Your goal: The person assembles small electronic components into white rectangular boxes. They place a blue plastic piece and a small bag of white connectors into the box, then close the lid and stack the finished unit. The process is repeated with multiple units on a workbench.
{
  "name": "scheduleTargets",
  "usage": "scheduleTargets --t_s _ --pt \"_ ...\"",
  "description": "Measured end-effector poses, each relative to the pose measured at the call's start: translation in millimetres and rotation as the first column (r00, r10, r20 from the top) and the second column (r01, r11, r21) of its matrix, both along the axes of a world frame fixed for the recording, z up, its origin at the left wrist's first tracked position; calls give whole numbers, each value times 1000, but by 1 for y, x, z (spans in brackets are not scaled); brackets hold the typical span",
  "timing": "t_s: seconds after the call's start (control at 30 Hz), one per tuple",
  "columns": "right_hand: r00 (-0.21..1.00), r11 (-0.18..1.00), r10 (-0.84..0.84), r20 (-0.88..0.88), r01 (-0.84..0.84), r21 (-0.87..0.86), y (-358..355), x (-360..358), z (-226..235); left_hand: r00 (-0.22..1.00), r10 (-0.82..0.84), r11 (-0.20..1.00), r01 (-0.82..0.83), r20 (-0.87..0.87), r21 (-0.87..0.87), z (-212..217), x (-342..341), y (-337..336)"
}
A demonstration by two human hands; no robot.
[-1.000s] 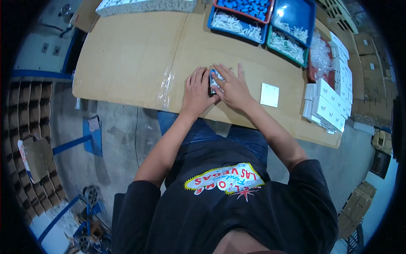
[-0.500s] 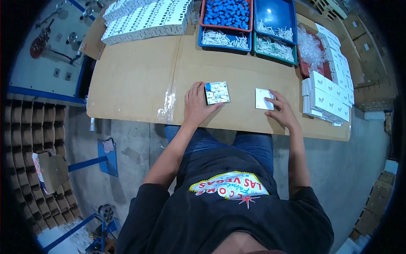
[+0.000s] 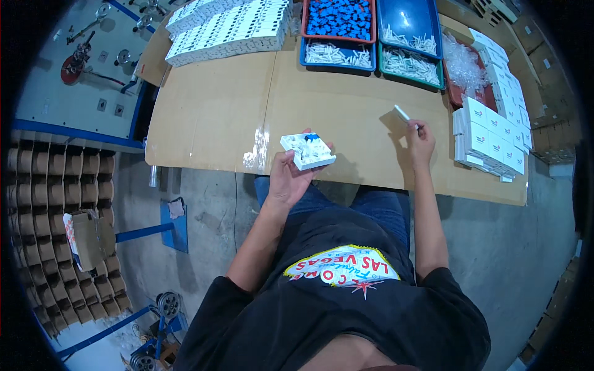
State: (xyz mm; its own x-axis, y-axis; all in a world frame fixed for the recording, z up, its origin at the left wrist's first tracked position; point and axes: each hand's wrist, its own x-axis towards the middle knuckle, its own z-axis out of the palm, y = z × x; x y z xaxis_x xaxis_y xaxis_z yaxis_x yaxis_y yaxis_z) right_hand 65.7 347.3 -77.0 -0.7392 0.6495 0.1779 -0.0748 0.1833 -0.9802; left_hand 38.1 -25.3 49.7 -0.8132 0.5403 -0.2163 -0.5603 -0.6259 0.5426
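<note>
My left hand (image 3: 291,179) is closed around a shallow white square box (image 3: 307,152), raised above the near edge of the cardboard-covered table. Small white parts and a blue piece (image 3: 311,137) lie inside its open top. To the right, my right hand (image 3: 421,143) pinches a thin white square panel (image 3: 401,114) by one edge. The panel is lifted off the cardboard and seen nearly edge-on, its shadow falling to the left of the hand.
White boxes (image 3: 229,34) stand in rows at the far left, with more stacks (image 3: 492,136) at the right. At the back are a red tray (image 3: 374,25) of blue pieces and blue (image 3: 303,60) and green (image 3: 443,80) trays of white plugs. Clear plastic bags (image 3: 465,68) fill another red tray.
My left hand has picked up the white box from the table and tilted it. The right hand has lifted the flat white panel and turned it on edge.
</note>
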Motion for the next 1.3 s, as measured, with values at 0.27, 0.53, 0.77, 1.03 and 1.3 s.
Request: scheduleTargets --t_s 0.27,0.53,0.77,1.03,1.3 --pt "970 761 236 57 -148 -632 -60 -4 64 980 -139 972 107 145 208 -9 9 14" --pt "719 104 661 -216 -373 -922 -110 16 77 958 -193 969 152 214 193 -24 15 31" --pt "703 -125 537 -466 -481 -868 -122 10 89 956 -171 979 137 241 152 -24 16 30" --pt "755 189 571 -322 -502 -844 -130 12 115 959 -139 989 147 247 -16 -20 18 29" --pt "721 721 693 -9 -693 -30 -163 23 135 966 -114 986 139 231 -93 -7 25 35"
